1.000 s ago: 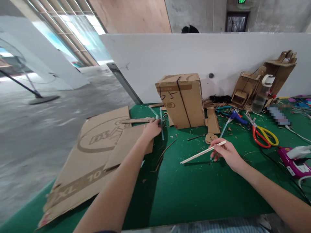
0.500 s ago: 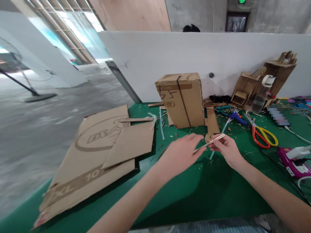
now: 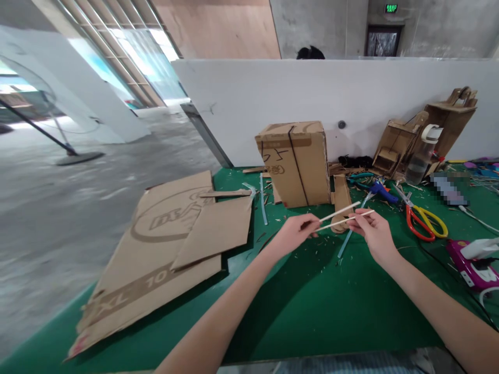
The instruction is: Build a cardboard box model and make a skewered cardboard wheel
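Two thin pale wooden sticks span the space between my hands above the green table. My left hand (image 3: pixel 298 232) is closed on the left ends of both, the upper stick (image 3: pixel 340 212) and the lower stick (image 3: pixel 336 224). The fingers of my right hand (image 3: pixel 370 227) pinch the lower stick near its right end; the upper stick's right tip points free above them. Behind the sticks lies a narrow cardboard strip (image 3: pixel 342 193) with a rounded end. A clear glue stick (image 3: pixel 345 244) sits under my right hand, leading toward a blue glue gun (image 3: pixel 384 191).
A tall cardboard box (image 3: pixel 300 169) stands behind my hands. Flat cardboard sheets (image 3: pixel 156 259) cover the table's left. Red-and-yellow scissors (image 3: pixel 423 221), a bottle (image 3: pixel 421 156), a phone (image 3: pixel 448 189) and a magenta power strip (image 3: pixel 473 267) are at the right. Cardboard models lean by the white partition (image 3: pixel 241 104).
The two sticks, close together before, are now spread apart at their right ends. My left hand has turned and closed on their left ends. The view has shifted slightly.
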{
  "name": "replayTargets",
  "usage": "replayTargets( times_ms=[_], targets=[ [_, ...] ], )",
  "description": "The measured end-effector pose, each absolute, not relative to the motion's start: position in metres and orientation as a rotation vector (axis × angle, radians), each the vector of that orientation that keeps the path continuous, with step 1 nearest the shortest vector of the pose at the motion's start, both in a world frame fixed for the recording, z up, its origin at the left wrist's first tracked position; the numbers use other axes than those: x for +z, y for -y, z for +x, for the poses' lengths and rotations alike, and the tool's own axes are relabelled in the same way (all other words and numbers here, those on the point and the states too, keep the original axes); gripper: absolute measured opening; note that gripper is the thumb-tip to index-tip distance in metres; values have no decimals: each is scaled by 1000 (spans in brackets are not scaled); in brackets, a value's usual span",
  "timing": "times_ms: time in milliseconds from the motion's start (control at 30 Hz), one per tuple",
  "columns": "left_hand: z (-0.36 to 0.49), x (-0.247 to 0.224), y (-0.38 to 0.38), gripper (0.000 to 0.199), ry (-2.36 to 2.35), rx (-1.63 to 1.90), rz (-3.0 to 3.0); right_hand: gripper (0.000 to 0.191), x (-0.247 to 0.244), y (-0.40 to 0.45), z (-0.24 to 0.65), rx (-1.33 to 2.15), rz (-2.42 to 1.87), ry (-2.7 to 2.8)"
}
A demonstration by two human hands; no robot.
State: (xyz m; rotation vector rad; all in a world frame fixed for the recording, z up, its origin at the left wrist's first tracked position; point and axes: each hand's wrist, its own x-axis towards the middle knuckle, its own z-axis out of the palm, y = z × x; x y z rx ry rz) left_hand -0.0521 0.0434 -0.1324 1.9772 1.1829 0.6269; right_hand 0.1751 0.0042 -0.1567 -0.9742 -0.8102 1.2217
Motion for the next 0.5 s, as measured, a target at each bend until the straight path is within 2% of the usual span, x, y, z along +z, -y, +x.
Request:
replayTargets(
  times_ms=[100, 233, 433, 500],
  targets=[
    [-79, -127, -60, 31, -1373, 668, 2026, 35, -158, -10, 187, 1120, -976, 753],
    [-117, -116, -73, 26, -1646, 413, 2305, 36, -158, -17, 202, 943, -1035, 786],
    [-134, -124, -72, 26, -2140, -41, 2265, 35, -155, -17, 205, 874, -1089, 877],
    [-131, -129, -71, 28, -2194, -46, 2316, 34, -155, -16, 203, 871, -1106, 912]
  ],
)
